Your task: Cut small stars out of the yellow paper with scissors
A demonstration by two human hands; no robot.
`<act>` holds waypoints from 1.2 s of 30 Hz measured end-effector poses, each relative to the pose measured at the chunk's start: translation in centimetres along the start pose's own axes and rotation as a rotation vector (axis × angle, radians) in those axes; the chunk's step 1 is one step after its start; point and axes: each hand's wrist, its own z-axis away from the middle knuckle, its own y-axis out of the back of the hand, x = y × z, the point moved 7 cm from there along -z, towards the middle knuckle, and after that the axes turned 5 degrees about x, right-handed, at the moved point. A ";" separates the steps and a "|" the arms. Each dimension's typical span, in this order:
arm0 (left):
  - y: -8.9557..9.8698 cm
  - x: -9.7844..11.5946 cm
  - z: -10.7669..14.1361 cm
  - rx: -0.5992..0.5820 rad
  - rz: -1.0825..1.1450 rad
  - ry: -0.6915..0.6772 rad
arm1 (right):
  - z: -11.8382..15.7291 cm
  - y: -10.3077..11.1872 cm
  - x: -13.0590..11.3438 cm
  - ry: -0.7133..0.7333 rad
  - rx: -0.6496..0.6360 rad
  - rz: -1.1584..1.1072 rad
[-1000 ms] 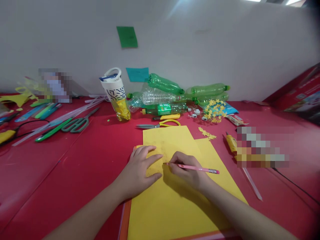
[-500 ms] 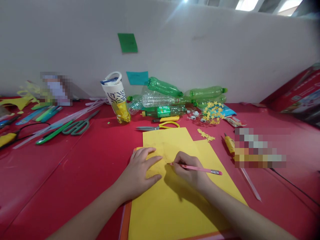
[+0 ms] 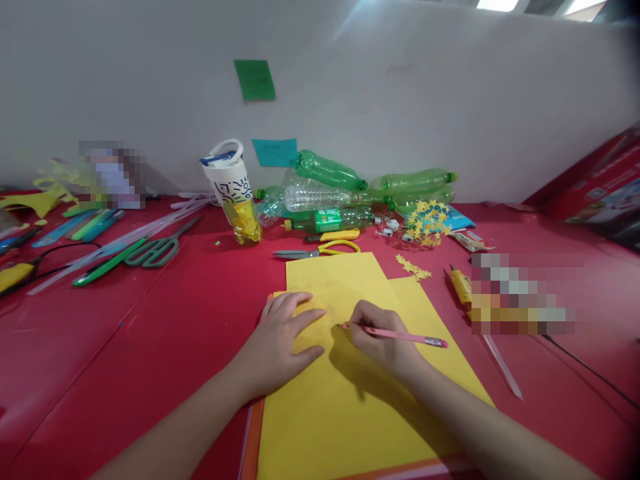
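Pinching the pink pencil (image 3: 400,335) in the right grip (image 3: 384,352) over the yellow paper (image 3: 345,420), resting the left grip (image 3: 283,339), spread wide, on its left side

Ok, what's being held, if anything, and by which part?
The right hand holds a pencil near its pointed end; the left hand lies on paper, holding nothing.
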 end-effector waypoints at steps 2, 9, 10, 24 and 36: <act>0.0 0.0 0.0 -0.006 -0.008 0.004 | 0.1 -0.1 -0.1 0.007 -0.017 0.002; -0.1 0.0 0.0 -0.016 -0.025 0.006 | 0.4 -0.5 -0.7 0.074 -0.078 0.020; -0.1 0.0 0.0 -0.018 -0.026 0.009 | 0.4 -0.5 -0.8 0.081 -0.079 0.033; 0.0 0.1 -0.1 -0.019 -0.037 0.009 | 0.7 -1.0 -0.9 0.107 -0.162 -0.026; 0.1 0.1 0.0 0.006 -0.041 -0.001 | 0.5 0.0 0.4 -0.105 -0.190 -0.318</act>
